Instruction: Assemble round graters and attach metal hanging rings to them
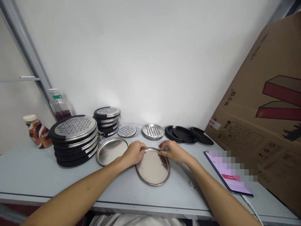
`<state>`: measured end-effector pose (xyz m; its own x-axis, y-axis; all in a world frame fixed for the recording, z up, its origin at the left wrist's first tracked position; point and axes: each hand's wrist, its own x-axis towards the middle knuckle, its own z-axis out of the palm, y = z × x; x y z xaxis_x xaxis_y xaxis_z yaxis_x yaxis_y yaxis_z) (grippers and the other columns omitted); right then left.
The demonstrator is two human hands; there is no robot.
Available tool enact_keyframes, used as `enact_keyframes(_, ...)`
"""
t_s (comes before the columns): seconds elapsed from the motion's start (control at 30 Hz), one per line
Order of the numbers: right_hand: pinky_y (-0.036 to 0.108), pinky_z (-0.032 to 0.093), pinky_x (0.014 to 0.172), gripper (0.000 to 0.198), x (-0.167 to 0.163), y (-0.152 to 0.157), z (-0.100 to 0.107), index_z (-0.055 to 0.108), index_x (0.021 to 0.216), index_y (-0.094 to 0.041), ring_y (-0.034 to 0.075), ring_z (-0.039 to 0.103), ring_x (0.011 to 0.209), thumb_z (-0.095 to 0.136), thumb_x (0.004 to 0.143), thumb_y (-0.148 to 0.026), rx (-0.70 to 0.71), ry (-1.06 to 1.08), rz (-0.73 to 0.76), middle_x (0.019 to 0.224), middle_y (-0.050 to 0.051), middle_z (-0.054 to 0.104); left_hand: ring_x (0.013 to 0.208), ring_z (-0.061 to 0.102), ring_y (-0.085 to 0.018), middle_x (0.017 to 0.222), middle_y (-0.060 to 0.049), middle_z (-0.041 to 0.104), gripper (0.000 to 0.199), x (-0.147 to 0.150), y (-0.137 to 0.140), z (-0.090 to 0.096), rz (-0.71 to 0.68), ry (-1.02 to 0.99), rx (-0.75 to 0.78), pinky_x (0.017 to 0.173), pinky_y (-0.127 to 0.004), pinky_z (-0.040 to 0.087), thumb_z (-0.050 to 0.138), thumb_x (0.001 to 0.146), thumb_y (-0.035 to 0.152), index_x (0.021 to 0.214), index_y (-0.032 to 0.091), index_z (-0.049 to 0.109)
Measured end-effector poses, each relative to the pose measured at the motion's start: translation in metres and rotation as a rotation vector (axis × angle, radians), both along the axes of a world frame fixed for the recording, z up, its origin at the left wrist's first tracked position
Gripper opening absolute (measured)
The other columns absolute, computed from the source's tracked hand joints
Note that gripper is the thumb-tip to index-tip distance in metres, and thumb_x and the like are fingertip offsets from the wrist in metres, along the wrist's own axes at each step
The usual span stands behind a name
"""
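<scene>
A shallow round metal plate [153,168] with a rolled rim lies in front of me, its near edge towards me. My left hand [135,153] is closed on the plate's far left rim, fingertips pinched together. On the far right of the same rim, my right hand [172,150] pinches with thumb and bent fingers. A second shiny round plate [113,151] rests to the left, partly behind my left hand. Beyond the hands sits a round grater disc [153,131], with flatter perforated discs [127,131] beside it. A small metal ring [192,185] lies near my right forearm.
Two stacks of black-edged round graters, a near one [76,139] and a far one [107,121], stand left. Black round parts [185,134] lie at the back right. A tablet [225,172] and a big cardboard box [258,125] are right; bottles [37,131] stand far left.
</scene>
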<state>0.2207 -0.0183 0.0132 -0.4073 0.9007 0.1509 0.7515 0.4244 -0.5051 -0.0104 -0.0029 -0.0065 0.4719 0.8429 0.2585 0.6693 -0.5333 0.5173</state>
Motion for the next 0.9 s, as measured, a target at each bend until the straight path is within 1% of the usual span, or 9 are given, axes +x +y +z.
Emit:
enact_keyframes(0.13,0.028,0.044,0.076,0.019,-0.002,0.000,-0.002,0.070,0.065,-0.017,0.019,0.062,0.083,0.063,0.076,-0.030,0.020,-0.023,0.003,0.101,0.008,0.068,0.079,0.061,-0.020,0.082,-0.004,0.067,0.017,-0.002,0.000,-0.003,-0.018,0.018,0.016,0.074,-0.029,0.045,0.056,0.081,0.017,0.088,0.021,0.072)
enact_keyframes(0.2,0.027,0.043,0.077,0.018,-0.003,0.000,-0.003,0.069,0.063,-0.017,0.019,0.062,0.083,0.062,0.076,-0.027,0.025,-0.036,0.001,0.101,0.008,0.067,0.081,0.061,-0.020,0.086,-0.005,0.066,0.019,-0.001,-0.001,-0.006,0.001,0.015,0.023,0.076,-0.029,0.046,0.058,0.081,0.017,0.095,0.019,0.070)
enact_keyframes(0.27,0.026,0.043,0.077,0.019,-0.003,0.000,-0.004,0.069,0.062,-0.017,0.018,0.062,0.083,0.062,0.076,-0.026,0.034,-0.042,0.000,0.100,0.008,0.067,0.086,0.060,-0.019,0.095,-0.007,0.064,0.024,-0.001,0.000,-0.005,0.021,0.005,0.052,0.080,-0.029,0.046,0.058,0.083,0.020,0.106,0.018,0.067)
enact_keyframes(0.33,0.025,0.043,0.076,0.019,-0.004,0.000,-0.006,0.068,0.062,-0.017,0.018,0.062,0.083,0.061,0.077,-0.026,0.044,-0.049,0.007,0.100,0.008,0.067,0.094,0.058,-0.019,0.103,-0.007,0.062,0.027,-0.004,0.006,-0.001,0.076,0.033,0.133,0.087,-0.028,0.044,0.056,0.086,0.023,0.111,0.019,0.064)
enact_keyframes(0.43,0.026,0.043,0.075,0.019,-0.005,0.000,-0.008,0.067,0.064,-0.018,0.019,0.061,0.084,0.059,0.079,-0.027,0.067,-0.074,0.006,0.100,0.008,0.067,0.109,0.050,-0.023,0.110,-0.008,0.059,0.029,-0.019,0.023,0.009,0.261,0.119,0.243,0.097,-0.031,0.037,0.057,0.087,0.028,0.114,0.020,0.063)
enact_keyframes(0.53,0.027,0.043,0.076,0.020,-0.008,-0.002,-0.010,0.066,0.066,-0.018,0.019,0.061,0.084,0.056,0.081,-0.027,0.090,-0.097,-0.014,0.099,0.008,0.066,0.113,0.046,-0.032,0.114,-0.016,0.057,0.039,-0.041,0.044,0.012,0.421,0.161,0.214,0.099,-0.040,0.035,0.063,0.081,0.034,0.114,0.012,0.062)
enact_keyframes(0.63,0.027,0.042,0.076,0.020,-0.011,-0.004,-0.013,0.064,0.066,-0.018,0.020,0.060,0.083,0.055,0.082,-0.027,0.104,-0.110,-0.028,0.095,0.008,0.066,0.112,0.048,-0.033,0.113,-0.017,0.059,0.045,-0.057,0.057,0.009,0.501,0.205,0.156,0.098,-0.039,0.036,0.067,0.076,0.042,0.108,0.011,0.065)
enact_keyframes(0.77,0.027,0.042,0.072,0.022,-0.012,-0.003,-0.019,0.061,0.064,-0.019,0.020,0.059,0.079,0.053,0.082,-0.027,0.124,-0.128,-0.049,0.086,0.007,0.065,0.110,0.052,-0.031,0.115,-0.016,0.059,0.050,-0.059,0.060,0.005,0.569,0.256,0.116,0.095,-0.035,0.039,0.068,0.073,0.050,0.107,0.013,0.066)
enact_keyframes(0.9,0.028,0.041,0.070,0.021,-0.011,0.001,-0.025,0.057,0.063,-0.019,0.020,0.059,0.076,0.051,0.081,-0.027,0.146,-0.144,-0.072,0.082,0.007,0.065,0.104,0.058,-0.030,0.113,-0.017,0.061,0.049,-0.053,0.061,0.006,0.606,0.282,0.099,0.086,-0.033,0.044,0.072,0.070,0.046,0.105,0.013,0.066)
